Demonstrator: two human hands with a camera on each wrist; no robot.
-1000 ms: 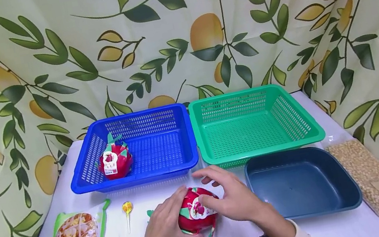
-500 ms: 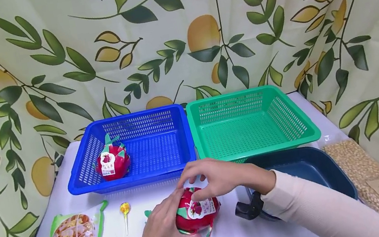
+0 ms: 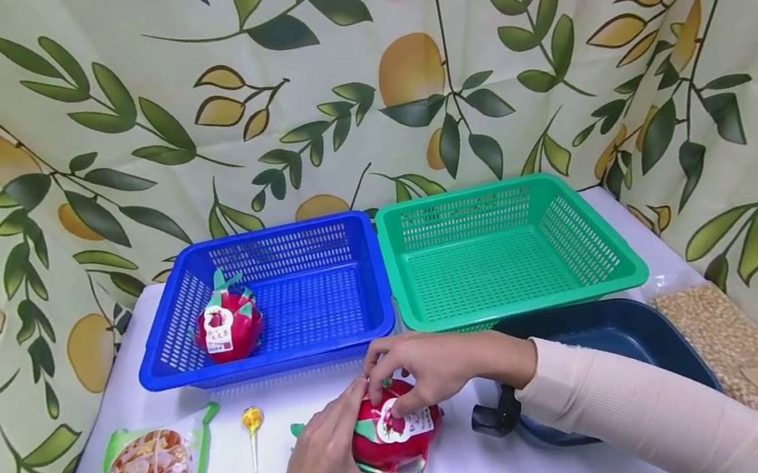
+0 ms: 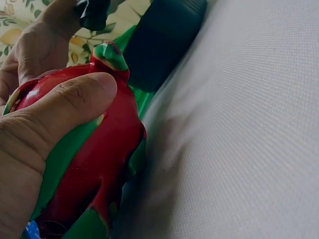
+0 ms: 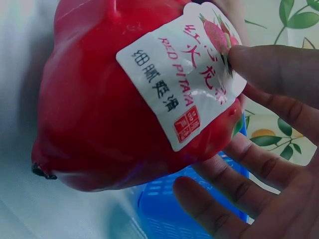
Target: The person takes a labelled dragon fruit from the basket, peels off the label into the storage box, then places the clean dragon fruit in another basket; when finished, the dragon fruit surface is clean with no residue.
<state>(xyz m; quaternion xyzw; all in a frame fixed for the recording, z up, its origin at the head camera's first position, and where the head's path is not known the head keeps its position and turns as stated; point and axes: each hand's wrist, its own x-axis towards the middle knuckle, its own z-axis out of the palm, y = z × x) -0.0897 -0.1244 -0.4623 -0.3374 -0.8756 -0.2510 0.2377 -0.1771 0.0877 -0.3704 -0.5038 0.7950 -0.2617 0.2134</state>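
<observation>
At the frame's lower centre, the dragon fruit (image 3: 394,452) is held by the curled grip of the left hand (image 3: 329,452), probably for steadiness; its label (image 3: 412,423) is touched by the right hand (image 3: 440,365), whether pinched cannot be told.

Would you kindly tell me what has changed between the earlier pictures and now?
The right hand has shifted left and turned, its fingers lowered toward the held dragon fruit and its thumb at the label; its sleeve now crosses the dark blue tray. The left hand still grips the fruit. The blue basket, green basket and lollipop stayed put.
</observation>
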